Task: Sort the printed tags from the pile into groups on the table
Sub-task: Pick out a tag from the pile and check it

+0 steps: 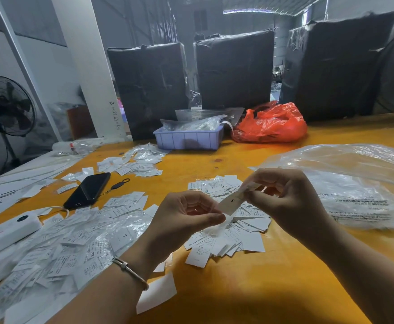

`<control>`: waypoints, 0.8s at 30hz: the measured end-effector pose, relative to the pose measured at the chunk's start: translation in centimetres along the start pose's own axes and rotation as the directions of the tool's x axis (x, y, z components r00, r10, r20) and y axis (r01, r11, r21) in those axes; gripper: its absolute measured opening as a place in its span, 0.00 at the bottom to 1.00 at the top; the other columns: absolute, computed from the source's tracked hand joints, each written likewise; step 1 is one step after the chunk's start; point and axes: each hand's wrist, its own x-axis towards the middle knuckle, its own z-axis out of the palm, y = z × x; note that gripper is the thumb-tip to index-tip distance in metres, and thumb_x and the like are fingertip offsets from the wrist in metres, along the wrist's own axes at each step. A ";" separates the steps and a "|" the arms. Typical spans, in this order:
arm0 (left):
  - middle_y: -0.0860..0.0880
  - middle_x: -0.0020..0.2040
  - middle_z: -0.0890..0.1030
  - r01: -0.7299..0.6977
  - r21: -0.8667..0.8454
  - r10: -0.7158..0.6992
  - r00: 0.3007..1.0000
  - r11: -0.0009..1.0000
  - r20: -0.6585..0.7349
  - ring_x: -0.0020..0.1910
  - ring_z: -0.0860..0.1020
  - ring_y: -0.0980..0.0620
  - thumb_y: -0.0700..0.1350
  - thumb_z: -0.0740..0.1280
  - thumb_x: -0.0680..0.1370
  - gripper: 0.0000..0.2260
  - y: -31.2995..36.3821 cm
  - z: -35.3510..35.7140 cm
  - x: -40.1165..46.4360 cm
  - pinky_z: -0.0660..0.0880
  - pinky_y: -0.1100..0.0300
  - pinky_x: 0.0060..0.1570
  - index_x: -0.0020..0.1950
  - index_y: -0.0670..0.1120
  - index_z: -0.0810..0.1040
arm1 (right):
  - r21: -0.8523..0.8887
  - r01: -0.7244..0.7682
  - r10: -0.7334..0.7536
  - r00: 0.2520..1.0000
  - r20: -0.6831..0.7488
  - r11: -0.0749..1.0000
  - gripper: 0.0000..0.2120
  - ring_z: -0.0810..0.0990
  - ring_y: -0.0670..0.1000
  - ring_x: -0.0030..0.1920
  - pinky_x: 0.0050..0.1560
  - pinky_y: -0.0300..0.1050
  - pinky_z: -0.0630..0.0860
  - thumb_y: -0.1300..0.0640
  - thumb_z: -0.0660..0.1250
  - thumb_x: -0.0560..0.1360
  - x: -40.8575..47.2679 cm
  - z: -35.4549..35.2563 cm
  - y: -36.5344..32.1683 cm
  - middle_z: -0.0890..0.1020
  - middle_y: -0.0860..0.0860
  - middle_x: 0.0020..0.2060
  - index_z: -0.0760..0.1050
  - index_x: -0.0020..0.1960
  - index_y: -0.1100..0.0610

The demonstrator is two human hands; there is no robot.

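Both hands are raised just above the orange surface point(226, 288), sharing one white tag point(232, 202) printed with an "S". Right hand point(284, 195) pinches the tag's upper end between curled fingers and thumb, while the left hand point(186, 213), a metal bracelet point(130, 271) on its wrist, pinches the lower end with thumb and forefinger, its other fingers curled in. The tag slants between them, tilted up toward the right. Directly beneath the hands lies a group of tags point(228, 232) fanned out flat on the surface, some marked "S" and "XS". To the left spreads a larger loose pile point(74, 242) of tags mixed with small clear wrappers, and a smaller scatter point(135, 162) lies farther back. A black phone point(87, 190) rests face up between these, near a white device point(6, 232) at the left edge. On the right sits a big clear plastic bag point(354, 183). Behind stand a blue tray point(189, 137), a red plastic bag point(270, 123) and three black wrapped boxes point(235, 69).
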 end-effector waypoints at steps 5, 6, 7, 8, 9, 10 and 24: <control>0.49 0.41 0.85 0.040 0.021 -0.040 0.999 0.999 0.018 0.44 0.83 0.51 0.53 0.76 0.67 0.07 -0.2 0.2 0.2 0.79 0.65 0.44 0.40 0.52 0.86 | -0.148 0.017 -0.009 0.998 0.055 0.989 0.11 0.75 0.56 0.29 0.28 0.52 0.71 0.69 0.69 0.69 -0.1 0.5 0.4 0.80 0.47 0.30 0.82 0.36 0.54; 0.50 0.41 0.85 0.048 0.026 -0.049 0.999 0.999 0.018 0.43 0.82 0.53 0.54 0.75 0.67 0.06 -0.3 0.2 0.2 0.78 0.66 0.43 0.39 0.53 0.86 | -0.161 0.029 -0.017 0.997 0.071 0.987 0.11 0.75 0.52 0.30 0.28 0.49 0.72 0.69 0.69 0.69 -0.1 0.7 0.5 0.81 0.46 0.31 0.82 0.38 0.54; 0.50 0.41 0.85 0.055 0.032 -0.056 0.998 0.998 0.016 0.43 0.82 0.54 0.54 0.75 0.67 0.06 -0.3 0.2 0.3 0.78 0.68 0.42 0.39 0.53 0.86 | -0.171 0.042 -0.030 0.997 0.076 0.984 0.11 0.76 0.48 0.32 0.30 0.45 0.73 0.69 0.70 0.69 -0.2 0.8 0.4 0.81 0.45 0.33 0.82 0.41 0.53; 0.51 0.42 0.85 0.062 0.036 -0.063 0.998 0.997 0.015 0.43 0.82 0.56 0.55 0.75 0.67 0.06 -0.4 0.2 0.3 0.78 0.68 0.42 0.39 0.54 0.85 | -0.183 0.054 -0.043 0.997 0.066 0.982 0.12 0.77 0.48 0.34 0.31 0.42 0.74 0.68 0.71 0.69 -0.2 0.9 0.4 0.81 0.44 0.35 0.82 0.46 0.52; 0.52 0.43 0.86 0.070 0.041 -0.071 0.997 0.997 0.013 0.45 0.83 0.57 0.55 0.75 0.67 0.06 -0.4 0.2 0.3 0.79 0.68 0.44 0.39 0.54 0.85 | -0.198 0.060 -0.054 0.998 0.039 0.978 0.14 0.78 0.47 0.36 0.32 0.39 0.74 0.67 0.71 0.70 -0.2 1.0 0.3 0.81 0.44 0.37 0.81 0.51 0.52; 0.54 0.44 0.86 0.078 0.048 -0.078 0.997 0.996 0.010 0.46 0.83 0.57 0.56 0.74 0.67 0.06 -0.5 0.1 0.3 0.79 0.66 0.45 0.39 0.55 0.85 | -0.208 0.066 -0.066 0.998 0.005 0.976 0.16 0.78 0.47 0.37 0.33 0.36 0.74 0.66 0.72 0.70 -0.2 0.9 0.3 0.81 0.43 0.38 0.80 0.54 0.52; 0.55 0.46 0.86 0.083 0.061 -0.085 0.996 0.995 0.025 0.48 0.83 0.56 0.54 0.74 0.68 0.05 -1.0 0.0 0.6 0.81 0.60 0.51 0.40 0.55 0.85 | -0.055 -0.013 0.010 0.999 -0.049 0.998 0.10 0.79 0.47 0.38 0.34 0.41 0.75 0.64 0.73 0.70 -0.2 0.8 0.3 0.85 0.45 0.38 0.84 0.45 0.50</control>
